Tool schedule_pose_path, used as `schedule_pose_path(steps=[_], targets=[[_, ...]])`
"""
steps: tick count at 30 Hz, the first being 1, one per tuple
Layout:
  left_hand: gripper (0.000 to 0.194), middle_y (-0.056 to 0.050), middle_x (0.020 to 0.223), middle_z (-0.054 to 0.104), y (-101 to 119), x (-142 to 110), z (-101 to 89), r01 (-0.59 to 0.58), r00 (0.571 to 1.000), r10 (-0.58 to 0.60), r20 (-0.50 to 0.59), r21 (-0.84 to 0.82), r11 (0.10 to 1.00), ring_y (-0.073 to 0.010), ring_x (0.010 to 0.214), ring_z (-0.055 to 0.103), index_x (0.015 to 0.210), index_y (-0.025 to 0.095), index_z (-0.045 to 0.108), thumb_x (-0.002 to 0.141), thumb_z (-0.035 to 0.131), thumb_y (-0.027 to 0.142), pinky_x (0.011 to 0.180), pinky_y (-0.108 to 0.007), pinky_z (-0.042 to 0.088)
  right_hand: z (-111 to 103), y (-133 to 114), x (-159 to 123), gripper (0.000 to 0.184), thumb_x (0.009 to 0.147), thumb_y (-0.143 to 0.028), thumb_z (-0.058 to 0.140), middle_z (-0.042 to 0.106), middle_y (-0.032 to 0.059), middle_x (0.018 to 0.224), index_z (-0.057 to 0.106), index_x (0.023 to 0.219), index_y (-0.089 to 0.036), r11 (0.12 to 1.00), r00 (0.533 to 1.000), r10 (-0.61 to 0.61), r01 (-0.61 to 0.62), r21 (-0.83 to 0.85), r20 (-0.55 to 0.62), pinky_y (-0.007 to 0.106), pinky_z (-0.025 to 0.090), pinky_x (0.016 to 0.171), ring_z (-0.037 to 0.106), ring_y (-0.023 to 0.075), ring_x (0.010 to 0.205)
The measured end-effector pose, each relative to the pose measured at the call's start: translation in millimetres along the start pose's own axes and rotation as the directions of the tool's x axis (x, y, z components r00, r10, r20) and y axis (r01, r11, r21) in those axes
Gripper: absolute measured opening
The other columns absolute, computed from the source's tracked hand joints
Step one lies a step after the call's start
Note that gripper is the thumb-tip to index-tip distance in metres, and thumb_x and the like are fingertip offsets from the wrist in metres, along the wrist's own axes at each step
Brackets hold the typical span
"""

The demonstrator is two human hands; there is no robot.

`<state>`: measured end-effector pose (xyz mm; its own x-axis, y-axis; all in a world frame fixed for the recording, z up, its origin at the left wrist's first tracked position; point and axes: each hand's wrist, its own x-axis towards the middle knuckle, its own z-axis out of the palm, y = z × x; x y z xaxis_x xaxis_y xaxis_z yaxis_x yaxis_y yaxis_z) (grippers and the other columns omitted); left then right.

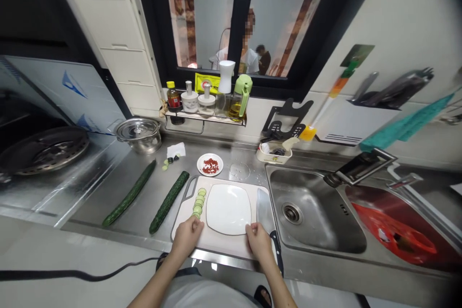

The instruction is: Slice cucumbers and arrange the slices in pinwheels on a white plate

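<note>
A white square plate (228, 208) with rounded corners lies on the pale cutting board (234, 246). Left of it runs a row of overlapping cucumber slices (199, 200). My left hand (187, 237) is closed at the near end of that row, with its fingertips pinched on a slice. At the plate's near right corner, my right hand (259, 240) has its thumb and finger closed on the rim. A knife (263, 204) lies along the board's right side, its black handle toward me. Two whole cucumbers, one nearer (169, 202) and one farther left (130, 193), rest on the steel counter.
Behind the board stands a small dish (210, 165) of chopped red pieces. Cucumber end bits (166, 162) lie near a white tissue (176, 150). A lidded pot (139, 134) is at the back left, a sink (314, 211) at right, and a seasoning rack (205, 116) below the window.
</note>
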<state>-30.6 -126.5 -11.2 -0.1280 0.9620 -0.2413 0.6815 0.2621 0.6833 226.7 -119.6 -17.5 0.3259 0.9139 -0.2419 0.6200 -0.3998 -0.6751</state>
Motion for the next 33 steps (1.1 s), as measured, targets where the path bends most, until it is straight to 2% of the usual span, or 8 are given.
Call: schedule_pose_path(steps=[3, 7, 13, 22, 25, 28, 31, 33], targets=[[0.017, 0.001, 0.067, 0.061, -8, -2, -10.0, 0.059, 0.996, -0.051, -0.07, 0.112, 0.992, -0.0149, 0.064, 0.057, 0.084, 0.022, 0.058, 0.085, 0.051, 0.037, 0.057, -0.022, 0.03, -11, -5, 1, 0.034, 0.082, -0.039, 0.045, 0.069, 0.0104, 0.079, 0.059, 0.1, -0.015, 0.989, 0.998, -0.057, 0.056, -0.138, -0.006, 0.027, 0.047, 0.07, 0.067, 0.0226, 0.081], [0.026, -0.002, 0.077, 0.065, -11, -3, -16.6, 0.103, 0.989, -0.073, -0.128, 0.249, 0.963, -0.0197, 0.078, 0.06, 0.094, 0.022, 0.06, 0.082, 0.055, 0.044, 0.066, -0.025, 0.032, -15, -4, 2, 0.047, 0.082, -0.042, 0.044, 0.068, 0.0065, 0.072, 0.056, 0.117, -0.012, 0.989, 0.996, -0.088, 0.088, -0.116, 0.004, 0.027, 0.046, 0.067, 0.066, 0.0222, 0.073], [0.025, -0.004, 0.087, 0.067, -9, -1, -13.1, 0.135, 0.984, -0.096, -0.151, 0.273, 0.953, -0.0223, 0.087, 0.06, 0.093, 0.021, 0.062, 0.083, 0.053, 0.042, 0.078, -0.031, 0.032, -12, -1, 1, 0.052, 0.08, -0.048, 0.045, 0.064, 0.0017, 0.063, 0.059, 0.117, -0.015, 0.99, 0.99, -0.14, 0.14, 0.0, 0.001, 0.027, 0.044, 0.058, 0.061, 0.0202, 0.06], [0.016, -0.002, 0.083, 0.066, -9, -3, -9.5, 0.148, 0.975, -0.114, -0.189, 0.174, 0.974, -0.0194, 0.084, 0.06, 0.084, 0.02, 0.06, 0.083, 0.053, 0.035, 0.076, -0.029, 0.033, -14, -6, -4, 0.053, 0.078, -0.053, 0.045, 0.063, 0.0021, 0.061, 0.062, 0.11, -0.015, 0.977, 0.981, -0.194, 0.195, 0.09, -0.018, 0.027, 0.043, 0.055, 0.059, 0.0192, 0.057], [0.014, -0.001, 0.077, 0.065, -12, -5, -7.7, 0.139, 0.969, -0.122, -0.213, 0.064, 0.988, -0.0184, 0.081, 0.06, 0.08, 0.02, 0.059, 0.082, 0.053, 0.033, 0.072, -0.027, 0.035, -16, -6, -6, 0.053, 0.078, -0.056, 0.045, 0.062, 0.0017, 0.06, 0.063, 0.106, -0.015, 0.969, 0.975, -0.221, 0.223, 0.108, -0.03, 0.027, 0.043, 0.053, 0.057, 0.0186, 0.056], [0.021, 0.0, 0.073, 0.064, -13, -4, -8.5, 0.1, 0.966, -0.141, -0.216, -0.191, 0.976, -0.0175, 0.073, 0.059, 0.078, 0.02, 0.058, 0.078, 0.058, 0.041, 0.067, -0.025, 0.037, -18, -10, -8, 0.052, 0.078, -0.057, 0.046, 0.061, 0.0015, 0.059, 0.064, 0.102, -0.014, 0.965, 0.971, -0.234, 0.238, 0.113, -0.046, 0.027, 0.042, 0.053, 0.056, 0.0182, 0.054], [0.033, -0.001, 0.07, 0.063, -3, 0, -16.0, 0.03, 0.977, -0.131, -0.17, -0.497, 0.867, -0.0164, 0.066, 0.057, 0.078, 0.018, 0.058, 0.069, 0.065, 0.048, 0.062, -0.025, 0.04, -22, -24, -11, 0.049, 0.078, -0.057, 0.047, 0.06, 0.002, 0.058, 0.064, 0.094, -0.015, 0.958, 0.965, -0.257, 0.261, 0.117, -0.044, 0.028, 0.041, 0.054, 0.055, 0.0178, 0.054], [0.036, -0.001, 0.068, 0.062, 11, 2, -24.4, -0.009, 0.984, -0.104, -0.144, -0.626, 0.78, -0.0159, 0.065, 0.057, 0.076, 0.016, 0.058, 0.063, 0.071, 0.048, 0.062, -0.025, 0.041, -26, -41, -13, 0.043, 0.079, -0.056, 0.048, 0.06, 0.0021, 0.06, 0.065, 0.088, -0.017, 0.939, 0.95, -0.311, 0.312, 0.142, -0.032, 0.027, 0.041, 0.054, 0.055, 0.0172, 0.056]])
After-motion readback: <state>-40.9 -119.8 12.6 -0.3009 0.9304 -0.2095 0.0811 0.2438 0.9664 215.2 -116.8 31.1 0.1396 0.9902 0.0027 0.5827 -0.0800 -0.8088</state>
